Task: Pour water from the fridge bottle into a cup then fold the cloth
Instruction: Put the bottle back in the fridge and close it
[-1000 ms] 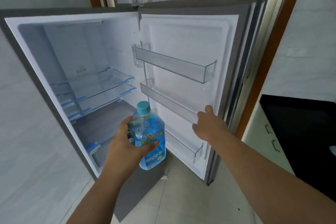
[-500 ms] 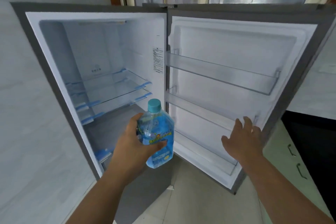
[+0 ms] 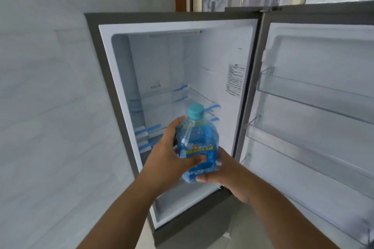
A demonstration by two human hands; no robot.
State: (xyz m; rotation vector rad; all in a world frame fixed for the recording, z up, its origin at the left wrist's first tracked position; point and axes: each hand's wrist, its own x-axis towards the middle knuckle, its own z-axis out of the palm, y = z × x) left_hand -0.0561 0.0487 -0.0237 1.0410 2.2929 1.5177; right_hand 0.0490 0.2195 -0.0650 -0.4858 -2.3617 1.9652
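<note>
Holding the bottle (image 3: 197,143) upright in front of the open fridge (image 3: 182,24), I have my left hand (image 3: 172,157) wrapped round its side, thumb across the label, while my right hand (image 3: 228,176) cups it low from the other side with the thumb pressed near the base, I think so that it cannot slip as I carry it off to a cup that is not in sight here. Its teal cap (image 3: 196,111) is on, and the body looks blue and nearly full, though whether that is liquid or tinted plastic I cannot say. Behind the bottle the fridge's glass shelves (image 3: 176,105) hold nothing I can see, and to the right of the fridge body the door racks (image 3: 315,95) look bare too.
</note>
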